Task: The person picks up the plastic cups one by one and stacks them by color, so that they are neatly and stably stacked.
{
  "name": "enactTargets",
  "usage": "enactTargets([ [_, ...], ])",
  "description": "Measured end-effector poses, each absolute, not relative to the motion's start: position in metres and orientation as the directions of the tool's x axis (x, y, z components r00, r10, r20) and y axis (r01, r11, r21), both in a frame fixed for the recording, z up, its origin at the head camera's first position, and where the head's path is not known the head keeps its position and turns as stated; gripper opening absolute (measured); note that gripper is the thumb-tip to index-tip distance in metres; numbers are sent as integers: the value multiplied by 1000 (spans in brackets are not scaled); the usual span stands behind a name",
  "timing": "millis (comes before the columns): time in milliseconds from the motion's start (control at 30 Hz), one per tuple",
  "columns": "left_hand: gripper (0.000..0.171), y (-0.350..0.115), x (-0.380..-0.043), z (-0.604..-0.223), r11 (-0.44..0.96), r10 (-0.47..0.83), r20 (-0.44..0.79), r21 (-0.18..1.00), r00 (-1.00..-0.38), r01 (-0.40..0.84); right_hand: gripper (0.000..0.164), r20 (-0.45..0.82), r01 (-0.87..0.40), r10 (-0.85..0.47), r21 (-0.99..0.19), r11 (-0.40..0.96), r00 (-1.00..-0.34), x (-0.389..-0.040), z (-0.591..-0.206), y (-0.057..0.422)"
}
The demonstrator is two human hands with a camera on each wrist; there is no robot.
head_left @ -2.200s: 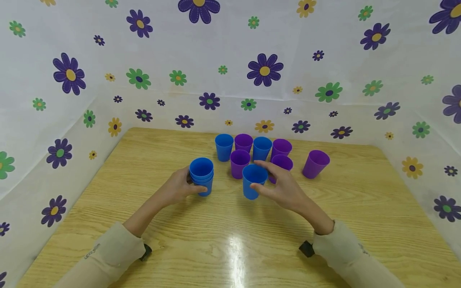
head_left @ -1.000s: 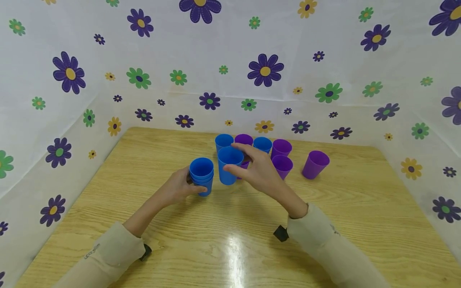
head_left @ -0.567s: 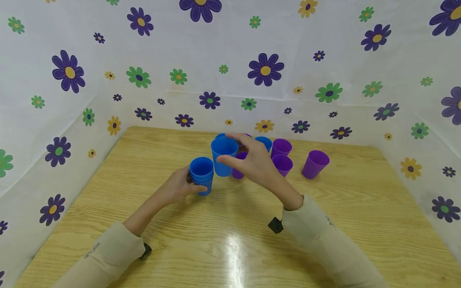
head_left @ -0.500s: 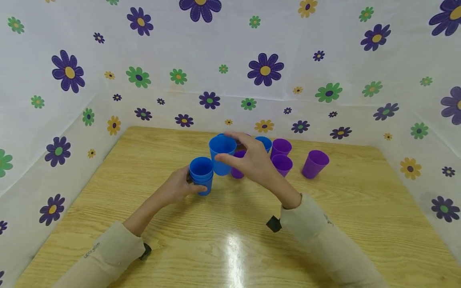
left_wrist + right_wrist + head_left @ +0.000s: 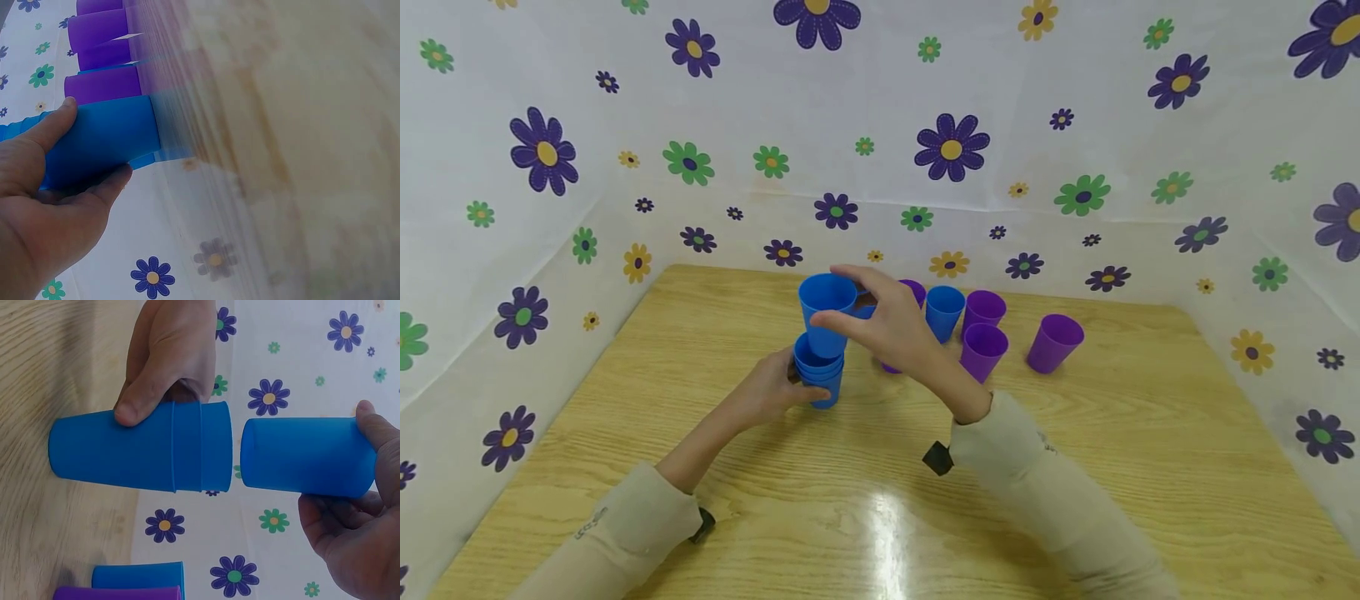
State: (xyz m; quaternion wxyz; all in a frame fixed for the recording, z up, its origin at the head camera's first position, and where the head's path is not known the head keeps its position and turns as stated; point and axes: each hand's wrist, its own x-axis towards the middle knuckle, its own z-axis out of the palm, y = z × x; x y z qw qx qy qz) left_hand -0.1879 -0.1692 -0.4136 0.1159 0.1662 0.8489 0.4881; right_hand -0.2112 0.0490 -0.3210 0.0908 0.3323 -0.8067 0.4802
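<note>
Left of the table's middle, my left hand (image 5: 771, 387) grips a stack of nested blue cups (image 5: 822, 383) round its side. The stack stands upright on the wooden table, as the left wrist view shows at its base. My right hand (image 5: 887, 321) holds a single blue cup (image 5: 827, 304) near its rim, thumb on one side and fingers on the other. This cup hangs upright right over the mouth of the stack. In the right wrist view a narrow gap separates the bottom of the held cup (image 5: 306, 456) from the top rim of the stack (image 5: 137, 447).
Behind my right hand stand more upright cups: a blue cup (image 5: 944, 312), a purple cup (image 5: 984, 310) and another purple cup (image 5: 983, 352). Others there are partly hidden. One purple cup (image 5: 1055, 342) stands apart at the right. Flowered cloth (image 5: 865, 92) hangs round the table (image 5: 1112, 467).
My right hand has carried the blue cup leftward and up, from beside the purple cups to over the stack. My left hand and the stack have stayed in place.
</note>
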Motion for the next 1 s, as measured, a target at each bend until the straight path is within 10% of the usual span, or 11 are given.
enactTargets([
  [1000,75,-171,-186,-415,429,414,-18,885,-910,178,67,425,-603,-490,-741,294,-761,-215,-337,40],
])
